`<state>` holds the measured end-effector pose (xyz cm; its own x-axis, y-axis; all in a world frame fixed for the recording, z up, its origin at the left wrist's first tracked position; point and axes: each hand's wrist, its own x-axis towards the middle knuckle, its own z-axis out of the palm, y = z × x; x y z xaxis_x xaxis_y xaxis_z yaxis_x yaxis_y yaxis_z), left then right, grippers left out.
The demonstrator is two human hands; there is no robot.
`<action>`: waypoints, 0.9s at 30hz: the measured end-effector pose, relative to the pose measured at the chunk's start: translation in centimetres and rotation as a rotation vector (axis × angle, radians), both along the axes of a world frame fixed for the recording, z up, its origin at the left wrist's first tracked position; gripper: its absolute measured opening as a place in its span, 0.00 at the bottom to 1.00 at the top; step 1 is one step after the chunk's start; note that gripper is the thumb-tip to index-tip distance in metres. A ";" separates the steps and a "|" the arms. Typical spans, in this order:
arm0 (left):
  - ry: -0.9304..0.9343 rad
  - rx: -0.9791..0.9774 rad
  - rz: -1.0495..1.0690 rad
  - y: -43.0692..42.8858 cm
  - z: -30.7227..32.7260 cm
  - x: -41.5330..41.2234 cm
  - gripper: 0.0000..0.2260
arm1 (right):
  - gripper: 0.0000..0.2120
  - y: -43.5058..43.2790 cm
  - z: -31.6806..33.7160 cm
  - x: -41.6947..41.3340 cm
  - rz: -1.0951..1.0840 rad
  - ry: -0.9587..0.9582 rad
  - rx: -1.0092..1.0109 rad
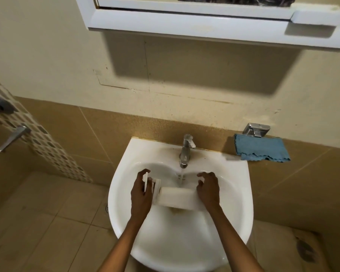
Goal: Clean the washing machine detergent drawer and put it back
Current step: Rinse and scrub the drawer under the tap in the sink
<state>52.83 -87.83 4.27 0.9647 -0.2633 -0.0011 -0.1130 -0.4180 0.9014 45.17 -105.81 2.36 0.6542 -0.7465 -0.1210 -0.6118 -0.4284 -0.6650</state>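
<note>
Holding the white drawer (176,198) sideways in the sink (238,193) under the running tap (185,151), left hand (141,193) clamped round its front end, right hand (208,190) curled on the other.

No legible text, no brand mark, no label, no number, no sign on any surface in this bathroom view

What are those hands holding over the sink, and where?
The drawer, by its two ends: left hand at the front panel, right hand at the back end.
</note>
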 end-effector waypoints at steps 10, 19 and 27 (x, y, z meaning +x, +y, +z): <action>-0.024 0.117 -0.209 1.7 0.2 1.0 0.12 | 0.14 -0.9 0.0 6.5 -0.680 -0.469 1.502; 0.342 0.181 -0.235 1.9 1.8 0.9 0.15 | 0.12 0.4 0.0 7.8 -0.617 -0.480 1.562; 0.552 0.061 -0.179 1.9 1.4 2.1 0.18 | 0.05 1.2 0.5 7.5 -0.418 -0.443 1.546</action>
<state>54.88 -85.90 5.68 0.7574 -0.4061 -0.5113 0.2925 -0.4891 0.8218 52.66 -104.61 2.86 0.6365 -0.2274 -0.7370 -0.1676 0.8919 -0.4200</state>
